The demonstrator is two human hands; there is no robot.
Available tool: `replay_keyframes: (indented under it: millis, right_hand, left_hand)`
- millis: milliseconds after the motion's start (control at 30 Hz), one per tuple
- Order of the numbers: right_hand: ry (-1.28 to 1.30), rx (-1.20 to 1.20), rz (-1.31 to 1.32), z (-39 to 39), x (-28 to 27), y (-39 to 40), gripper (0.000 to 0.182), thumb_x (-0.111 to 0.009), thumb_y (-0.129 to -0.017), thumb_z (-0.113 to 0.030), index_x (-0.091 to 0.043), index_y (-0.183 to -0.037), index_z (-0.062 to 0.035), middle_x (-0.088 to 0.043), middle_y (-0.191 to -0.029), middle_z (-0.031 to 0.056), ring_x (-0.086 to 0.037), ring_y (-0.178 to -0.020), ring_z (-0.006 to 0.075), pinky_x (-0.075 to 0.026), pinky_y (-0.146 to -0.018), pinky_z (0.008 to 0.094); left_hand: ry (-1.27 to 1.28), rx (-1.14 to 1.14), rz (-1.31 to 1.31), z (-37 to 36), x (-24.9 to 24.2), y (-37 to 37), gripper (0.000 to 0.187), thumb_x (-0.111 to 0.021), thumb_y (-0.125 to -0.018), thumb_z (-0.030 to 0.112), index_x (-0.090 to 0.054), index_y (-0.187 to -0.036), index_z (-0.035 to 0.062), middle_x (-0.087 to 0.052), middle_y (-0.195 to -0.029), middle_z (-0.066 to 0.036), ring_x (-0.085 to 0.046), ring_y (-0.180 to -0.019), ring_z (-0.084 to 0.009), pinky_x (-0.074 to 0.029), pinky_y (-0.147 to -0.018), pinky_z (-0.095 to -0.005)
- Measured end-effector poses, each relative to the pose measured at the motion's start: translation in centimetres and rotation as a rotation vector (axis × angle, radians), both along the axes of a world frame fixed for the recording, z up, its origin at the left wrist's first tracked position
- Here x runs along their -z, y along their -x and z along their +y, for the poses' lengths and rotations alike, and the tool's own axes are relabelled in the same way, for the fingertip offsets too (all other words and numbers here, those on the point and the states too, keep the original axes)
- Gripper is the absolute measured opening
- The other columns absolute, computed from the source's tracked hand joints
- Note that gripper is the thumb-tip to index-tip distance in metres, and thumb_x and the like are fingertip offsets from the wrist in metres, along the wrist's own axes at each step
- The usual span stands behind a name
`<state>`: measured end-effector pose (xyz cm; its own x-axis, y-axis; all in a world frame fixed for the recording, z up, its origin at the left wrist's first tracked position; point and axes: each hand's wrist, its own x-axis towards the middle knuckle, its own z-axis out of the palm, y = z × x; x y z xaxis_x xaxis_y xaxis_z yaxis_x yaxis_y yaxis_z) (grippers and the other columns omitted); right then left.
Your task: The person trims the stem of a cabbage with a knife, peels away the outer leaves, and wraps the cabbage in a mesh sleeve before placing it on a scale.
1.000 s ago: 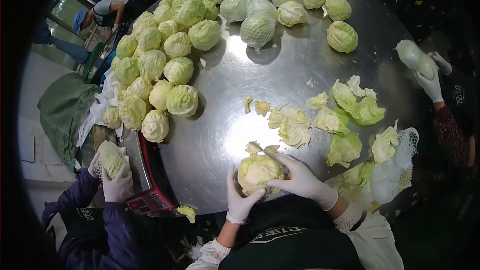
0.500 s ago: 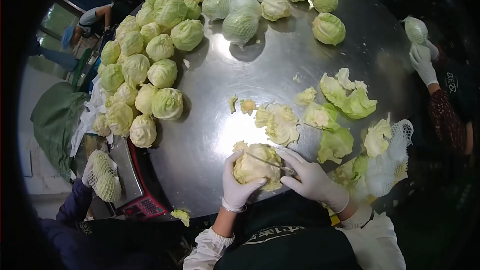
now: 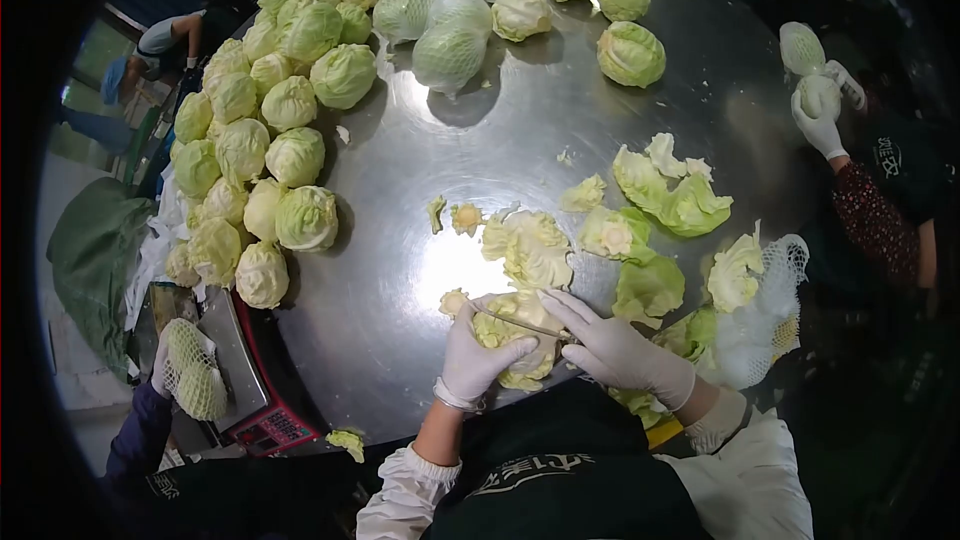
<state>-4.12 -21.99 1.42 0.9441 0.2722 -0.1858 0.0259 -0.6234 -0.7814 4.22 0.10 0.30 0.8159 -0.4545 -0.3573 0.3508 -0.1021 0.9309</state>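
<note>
A pale, partly trimmed cabbage (image 3: 518, 368) rests on the metal table close to my body. My gloved left hand (image 3: 478, 355) is closed around its left side, the thumb across the near face. In my gloved right hand (image 3: 622, 348) is a knife (image 3: 520, 321), its thin blade lying across the top of the cabbage and its handle mostly hidden by the hand. My right fingers stretch along the cabbage's right side. A small cut stump (image 3: 453, 301) lies just beyond my left fingertips. Loose outer leaves (image 3: 530, 248) spread beyond the cabbage.
Whole cabbages (image 3: 240, 148) are piled on the left, with net-wrapped ones (image 3: 450, 55) at the back. Leaves (image 3: 672, 190) and white foam netting (image 3: 762, 315) lie at right. A red-edged scale (image 3: 268, 428) stands left, beside a co-worker's hand with a netted cabbage (image 3: 195, 370). Another co-worker handles netting at right.
The stump has come away to the left of the cabbage, and the knife lies lower across it. The right co-worker's hands have shifted. The whole view has slid slightly left.
</note>
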Motion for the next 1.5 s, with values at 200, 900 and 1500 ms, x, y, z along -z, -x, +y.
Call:
replay_keyframes:
  millis: [200,900,1500]
  right_hand:
    - [0.019,0.077,-0.122,0.3,-0.7,-0.8,0.057,-0.052,-0.096,-0.022,-0.04,-0.149,-0.0053,-0.046,-0.148,0.0185,-0.065,-0.106,0.0366,-0.053,-0.087,0.0415]
    - [-0.193,0.22,-0.16,4.2,-1.6,0.4,0.075,-0.076,-0.085,-0.023,-0.041,-0.148,-0.0063,-0.053,-0.141,0.018,-0.065,-0.11,0.0299,-0.052,-0.092,0.036]
    - [-0.037,-0.032,0.007,3.3,-2.4,3.2,0.075,-0.058,-0.096,-0.034,-0.022,-0.158,-0.0102,-0.02,-0.159,0.0314,-0.068,-0.078,0.044,-0.056,-0.073,0.0476]
  left_hand:
    - [-0.033,0.065,-0.002,0.1,0.6,0.1,0.071,-0.092,-0.072,0.019,-0.051,-0.125,-0.0058,-0.063,-0.118,-0.016,-0.063,-0.106,-0.0195,-0.052,-0.092,-0.0333]
    - [0.112,-0.098,-0.059,7.7,1.9,3.7,0.1,-0.092,-0.07,0.014,-0.033,-0.149,0.0022,-0.046,-0.145,-0.014,-0.048,-0.134,-0.0264,-0.041,-0.112,-0.0423]
    - [-0.535,0.169,-0.754,1.2,-0.8,3.7,0.116,-0.094,-0.05,0.043,-0.035,-0.139,-0.0029,-0.043,-0.131,-0.024,-0.041,-0.126,-0.0419,-0.034,-0.107,-0.051]
